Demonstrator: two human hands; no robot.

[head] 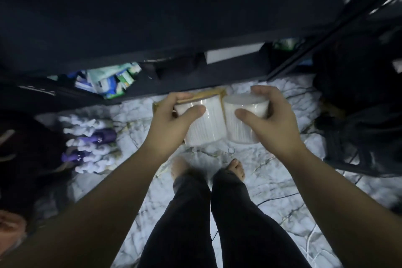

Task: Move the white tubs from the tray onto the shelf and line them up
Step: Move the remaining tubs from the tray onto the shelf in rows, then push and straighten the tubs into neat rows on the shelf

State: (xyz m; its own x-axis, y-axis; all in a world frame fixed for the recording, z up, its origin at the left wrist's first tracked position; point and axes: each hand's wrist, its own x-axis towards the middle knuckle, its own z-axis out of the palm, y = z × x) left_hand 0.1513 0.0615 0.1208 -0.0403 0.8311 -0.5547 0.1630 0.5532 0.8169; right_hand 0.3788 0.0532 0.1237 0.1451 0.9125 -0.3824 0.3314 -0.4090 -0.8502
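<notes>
- Standing over a white marble-veined floor, the person shows two legs in dark trousers and two bare feet below the hands.
- Dark shelf unit fills the view beyond both hands; its front edge runs just past the fingertips, and a heap of coloured packets lies on a lower level beyond and to the left of the left hand.
- Dark bundle of netting or cable sits to the right of the right hand, well apart from it.
- Two forearms reach forward, one to each tub.
- Left hand: grip clamped on the left tub, thumb across the near wall, fingers curled over the far top rim.
- Right hand: grip clamped on the right tub, thumb on the near wall, fingers arched over the top and far side.
- Two white tubs in all, both round and ribbed, held side by side between the hands, walls touching or nearly so, in the air above the floor and short of the shelf edge.
- Tan tray shows only as a strip just beyond the left tub; whether the tubs touch it cannot be told.
- White-and-purple fluffy things lie on the floor left of the left hand; their count is unclear.
</notes>
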